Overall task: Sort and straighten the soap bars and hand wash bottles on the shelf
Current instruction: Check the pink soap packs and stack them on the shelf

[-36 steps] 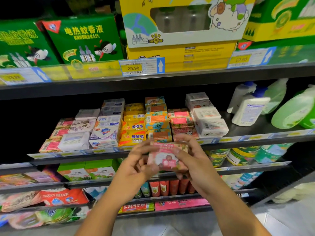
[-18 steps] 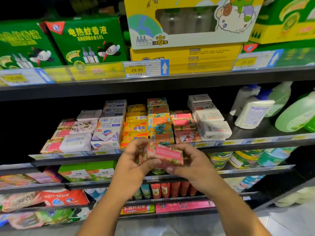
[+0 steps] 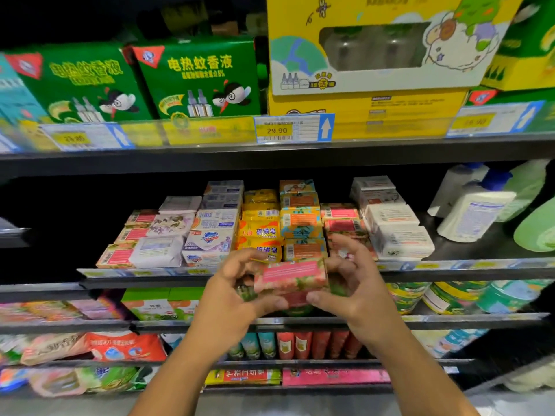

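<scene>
Stacked soap bars (image 3: 264, 226) filled the shelf (image 3: 450, 273) behind, white pump bottles (image 3: 471, 214) stood at the right, and just before that shelf's edge the left hand (image 3: 237, 292) and right hand (image 3: 354, 283) pinched a pink soap box (image 3: 289, 276) between them, thumbs beneath.

A shop: dark shelves (image 3: 270, 159) packed with boxed goods, soap bars (image 3: 261, 232) in rows, price tags (image 3: 293, 128) reading 29.90 clipped along the edges.

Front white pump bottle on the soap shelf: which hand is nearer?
Right. The right hand grips the pink soap box below-left of the bottle; the left hand grips its other end, farther left.
</scene>
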